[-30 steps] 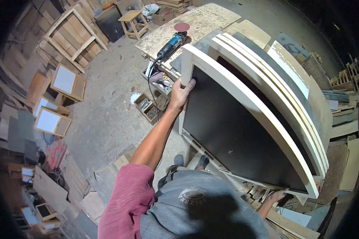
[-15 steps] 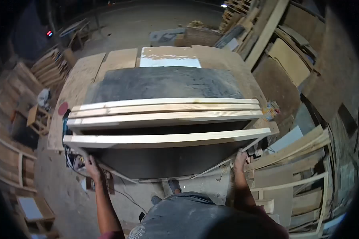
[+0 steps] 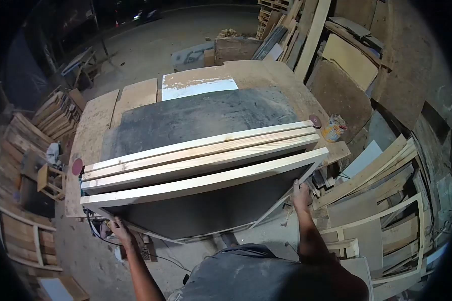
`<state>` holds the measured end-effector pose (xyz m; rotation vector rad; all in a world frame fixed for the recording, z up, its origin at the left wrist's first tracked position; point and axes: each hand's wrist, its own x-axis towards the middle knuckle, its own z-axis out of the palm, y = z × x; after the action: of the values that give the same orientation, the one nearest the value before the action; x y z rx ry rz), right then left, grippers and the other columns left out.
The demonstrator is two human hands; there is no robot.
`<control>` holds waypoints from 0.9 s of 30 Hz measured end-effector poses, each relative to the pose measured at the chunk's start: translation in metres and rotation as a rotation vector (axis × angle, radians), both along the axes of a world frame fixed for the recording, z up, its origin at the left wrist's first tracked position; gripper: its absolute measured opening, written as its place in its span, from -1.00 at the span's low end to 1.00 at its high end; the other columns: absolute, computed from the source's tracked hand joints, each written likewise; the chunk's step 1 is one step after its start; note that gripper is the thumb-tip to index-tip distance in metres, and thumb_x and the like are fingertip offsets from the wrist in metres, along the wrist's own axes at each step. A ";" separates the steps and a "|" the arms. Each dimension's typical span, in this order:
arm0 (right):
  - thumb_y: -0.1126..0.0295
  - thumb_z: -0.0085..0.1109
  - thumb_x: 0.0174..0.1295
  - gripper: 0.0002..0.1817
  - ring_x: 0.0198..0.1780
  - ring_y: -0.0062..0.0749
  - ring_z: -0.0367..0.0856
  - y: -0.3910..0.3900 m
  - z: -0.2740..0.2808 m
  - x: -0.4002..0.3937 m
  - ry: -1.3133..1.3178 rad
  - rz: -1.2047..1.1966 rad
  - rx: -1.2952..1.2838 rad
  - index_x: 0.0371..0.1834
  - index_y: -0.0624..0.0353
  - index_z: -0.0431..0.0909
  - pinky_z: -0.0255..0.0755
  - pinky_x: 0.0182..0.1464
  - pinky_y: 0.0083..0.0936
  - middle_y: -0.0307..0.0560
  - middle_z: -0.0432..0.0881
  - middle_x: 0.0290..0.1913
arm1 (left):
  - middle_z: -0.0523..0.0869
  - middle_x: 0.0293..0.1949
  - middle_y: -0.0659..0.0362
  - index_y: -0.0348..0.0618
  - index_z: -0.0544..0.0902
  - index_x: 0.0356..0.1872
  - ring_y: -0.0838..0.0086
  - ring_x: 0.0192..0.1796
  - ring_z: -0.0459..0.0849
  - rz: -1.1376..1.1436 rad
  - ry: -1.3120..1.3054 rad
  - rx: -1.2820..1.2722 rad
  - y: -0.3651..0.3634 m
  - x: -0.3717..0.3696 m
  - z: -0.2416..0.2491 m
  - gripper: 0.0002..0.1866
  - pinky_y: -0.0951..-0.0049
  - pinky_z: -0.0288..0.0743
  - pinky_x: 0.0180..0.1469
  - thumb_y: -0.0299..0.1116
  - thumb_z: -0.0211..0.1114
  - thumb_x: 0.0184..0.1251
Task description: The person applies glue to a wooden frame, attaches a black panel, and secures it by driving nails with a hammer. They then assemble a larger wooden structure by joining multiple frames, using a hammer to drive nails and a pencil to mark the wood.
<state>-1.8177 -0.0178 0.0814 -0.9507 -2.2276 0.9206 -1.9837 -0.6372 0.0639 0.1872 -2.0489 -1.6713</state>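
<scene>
A wooden-framed panel with a dark face (image 3: pixel 201 210) stands upright at the near edge of the workbench (image 3: pixel 93 115). My left hand (image 3: pixel 121 232) grips its left side rail, and my right hand (image 3: pixel 301 194) holds the right side rail. Just behind it, several pale wooden frames (image 3: pixel 201 154) stand close together on edge, a narrow dark gap separating them from the held one. Beyond them a dark sheet (image 3: pixel 206 113) lies flat on the bench. The fingers of both hands are partly hidden behind the rails.
A sanding disc (image 3: pixel 78 166) is at the bench's left edge, and a yellow-labelled container (image 3: pixel 334 129) sits near its right corner. Boards and frames (image 3: pixel 381 220) lean at the right. Stacked wood (image 3: pixel 58 115) stands at the left. A cable (image 3: pixel 168 257) crosses the floor.
The view has turned, so the bench and frames now slant up to the right. Both hands keep their hold on the front panel, whose place against the other frames looks much the same.
</scene>
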 end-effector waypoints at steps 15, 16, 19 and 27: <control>0.04 0.04 0.32 -0.52 -0.16 0.28 0.55 0.010 0.013 0.003 -0.108 0.120 0.053 -0.23 0.36 0.57 0.37 -0.12 -0.05 0.34 0.61 -0.27 | 0.48 -0.31 0.03 -0.41 0.50 -0.21 0.29 -0.20 0.42 0.126 -0.126 -0.324 0.004 0.005 0.018 -0.61 0.34 0.32 -0.04 -0.15 0.10 0.47; 0.04 0.02 0.33 -0.52 -0.17 0.28 0.55 0.005 0.023 0.005 -0.092 0.158 0.134 -0.23 0.35 0.57 0.38 -0.12 -0.06 0.32 0.61 -0.23 | 0.50 -0.22 -0.03 -0.42 0.49 -0.12 0.23 -0.11 0.44 0.175 0.103 -0.423 0.016 0.004 0.026 -0.60 0.31 0.31 0.03 -0.15 0.05 0.49; 0.03 -0.08 0.37 -0.50 -0.30 -0.06 0.62 0.071 -0.081 0.011 0.171 0.058 -0.071 -0.17 0.34 0.58 0.46 -0.25 -0.21 0.10 0.61 -0.25 | 0.47 0.05 -0.14 -0.40 0.39 0.15 0.11 0.13 0.43 0.268 0.184 -0.386 0.006 0.018 0.017 -0.53 0.27 0.25 0.22 -0.13 -0.06 0.53; -0.03 0.13 0.25 -0.58 -0.42 -0.22 0.55 0.094 -0.269 0.084 -0.755 0.329 -0.201 -0.34 0.16 0.54 0.42 -0.39 -0.27 -0.10 0.54 -0.50 | 0.58 -0.08 -0.07 -0.30 0.50 0.01 0.20 -0.02 0.58 0.119 -0.214 -0.486 0.012 0.127 -0.074 -0.72 0.31 0.44 0.04 -0.31 0.12 0.42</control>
<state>-1.7337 0.0767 -0.1871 -1.1839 -3.0404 1.0629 -1.8566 -0.6251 -0.0106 0.3240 -2.4804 -1.0790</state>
